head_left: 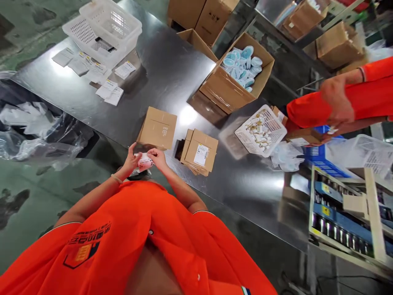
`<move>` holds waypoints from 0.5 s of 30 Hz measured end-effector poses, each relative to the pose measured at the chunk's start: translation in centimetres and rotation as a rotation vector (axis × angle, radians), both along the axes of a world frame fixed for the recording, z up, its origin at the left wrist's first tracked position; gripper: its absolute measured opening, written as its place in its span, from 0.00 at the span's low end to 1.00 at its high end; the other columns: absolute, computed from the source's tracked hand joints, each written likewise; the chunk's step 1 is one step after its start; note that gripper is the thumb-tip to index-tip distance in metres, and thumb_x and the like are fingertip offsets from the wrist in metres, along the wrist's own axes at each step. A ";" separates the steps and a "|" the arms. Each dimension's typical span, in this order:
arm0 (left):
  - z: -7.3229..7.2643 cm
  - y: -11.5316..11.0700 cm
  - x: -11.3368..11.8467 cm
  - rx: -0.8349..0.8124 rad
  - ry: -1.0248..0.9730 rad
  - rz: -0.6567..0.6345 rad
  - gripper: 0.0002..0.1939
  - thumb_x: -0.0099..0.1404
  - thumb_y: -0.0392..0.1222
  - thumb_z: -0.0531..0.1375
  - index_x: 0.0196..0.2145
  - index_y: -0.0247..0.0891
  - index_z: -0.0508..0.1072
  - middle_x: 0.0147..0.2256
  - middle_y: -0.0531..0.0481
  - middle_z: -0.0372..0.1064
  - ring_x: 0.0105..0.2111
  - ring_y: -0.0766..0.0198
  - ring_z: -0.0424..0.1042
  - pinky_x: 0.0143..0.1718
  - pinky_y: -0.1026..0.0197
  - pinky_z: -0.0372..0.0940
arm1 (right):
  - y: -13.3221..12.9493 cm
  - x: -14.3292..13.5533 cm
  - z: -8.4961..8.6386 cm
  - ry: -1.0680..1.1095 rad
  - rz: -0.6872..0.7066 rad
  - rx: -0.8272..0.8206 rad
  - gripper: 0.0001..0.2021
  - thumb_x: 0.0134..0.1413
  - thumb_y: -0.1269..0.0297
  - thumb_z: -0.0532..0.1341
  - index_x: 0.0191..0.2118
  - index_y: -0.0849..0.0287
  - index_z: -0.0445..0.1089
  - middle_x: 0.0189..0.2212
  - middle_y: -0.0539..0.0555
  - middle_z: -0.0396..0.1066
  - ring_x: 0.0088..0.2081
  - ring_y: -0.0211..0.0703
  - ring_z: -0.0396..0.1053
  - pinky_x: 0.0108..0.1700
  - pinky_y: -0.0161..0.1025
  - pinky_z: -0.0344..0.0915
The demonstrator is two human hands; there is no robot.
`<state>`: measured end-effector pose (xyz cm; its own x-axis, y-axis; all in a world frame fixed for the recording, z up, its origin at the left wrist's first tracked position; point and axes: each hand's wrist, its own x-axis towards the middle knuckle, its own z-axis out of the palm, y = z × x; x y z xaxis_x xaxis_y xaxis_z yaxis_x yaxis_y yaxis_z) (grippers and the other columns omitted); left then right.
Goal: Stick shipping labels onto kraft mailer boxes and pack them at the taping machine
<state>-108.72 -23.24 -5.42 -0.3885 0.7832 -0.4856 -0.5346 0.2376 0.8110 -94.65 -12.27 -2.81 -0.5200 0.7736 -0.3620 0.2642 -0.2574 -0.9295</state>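
Close to my body at the table's edge, I hold a small white label (pixel 145 163) with reddish print. My left hand (pixel 132 160) pinches its left side between thumb and fingers. At its upper right corner, the fingertips of my right hand (pixel 158 157) are closed on it. Just beyond my hands lies a stack of flat brown cartons (pixel 158 128). Right of it, more folded cartons (pixel 201 152) are piled, the top one bearing a white printed sticker (pixel 201 154).
Stacks of printed labels (pixel 110 92) lie by white plastic baskets (pixel 113 24) at the far left. An open box of round blue-white pieces (pixel 242 65) and a white basket of small parts (pixel 260 131) stand right. A co-worker's blurred hand (pixel 336 100) is beyond, near a bottle rack (pixel 344 221).
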 end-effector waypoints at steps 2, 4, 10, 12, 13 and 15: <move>0.7 0.1 0.5 0.046 0.155 -0.126 0.46 0.45 0.56 0.82 0.58 0.37 0.76 0.32 0.53 0.77 0.32 0.60 0.76 0.39 0.58 0.70 | 0.7 -0.4 0.3 0.006 0.013 -0.008 0.07 0.46 0.62 0.71 0.30 0.56 0.74 0.25 0.47 0.74 0.30 0.40 0.69 0.37 0.36 0.67; 1.2 0.9 0.4 0.030 0.251 -0.194 0.39 0.41 0.56 0.82 0.48 0.35 0.81 0.35 0.48 0.80 0.35 0.57 0.77 0.41 0.56 0.71 | 1.2 -0.3 0.3 0.003 0.019 -0.007 0.08 0.44 0.62 0.73 0.31 0.56 0.76 0.27 0.48 0.77 0.31 0.41 0.71 0.39 0.38 0.69; 1.2 5.1 -0.8 -0.046 0.400 -0.252 0.27 0.41 0.47 0.81 0.39 0.36 0.84 0.35 0.43 0.82 0.37 0.51 0.79 0.41 0.53 0.71 | 1.4 1.1 0.2 -0.119 -0.037 0.189 0.04 0.51 0.63 0.73 0.33 0.54 0.81 0.32 0.52 0.80 0.37 0.48 0.76 0.46 0.45 0.74; 0.9 5.8 -0.8 -0.068 0.345 -0.259 0.26 0.40 0.44 0.82 0.38 0.35 0.84 0.36 0.41 0.83 0.38 0.51 0.79 0.42 0.53 0.72 | 2.1 1.2 0.6 -0.187 -0.056 0.322 0.02 0.54 0.65 0.71 0.32 0.54 0.81 0.38 0.54 0.81 0.44 0.51 0.77 0.52 0.46 0.74; 0.7 5.9 -0.6 -0.076 0.290 -0.275 0.26 0.40 0.43 0.82 0.37 0.34 0.84 0.36 0.40 0.83 0.38 0.51 0.80 0.41 0.52 0.73 | 2.9 1.2 0.9 -0.224 -0.068 0.392 0.03 0.56 0.66 0.71 0.31 0.54 0.81 0.41 0.55 0.80 0.47 0.52 0.77 0.54 0.46 0.74; 0.1 5.7 -0.1 -0.096 0.159 -0.321 0.27 0.38 0.45 0.83 0.35 0.31 0.84 0.35 0.38 0.83 0.36 0.49 0.81 0.41 0.50 0.75 | 5.5 0.6 1.5 -0.293 -0.121 0.505 0.04 0.57 0.68 0.69 0.31 0.55 0.80 0.47 0.57 0.77 0.54 0.53 0.75 0.58 0.46 0.72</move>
<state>-108.79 -17.58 -5.27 -0.2071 0.8312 -0.5159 -0.2895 0.4516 0.8439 -94.04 -6.79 -1.28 -0.3518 0.9348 -0.0493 0.5244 0.1532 -0.8376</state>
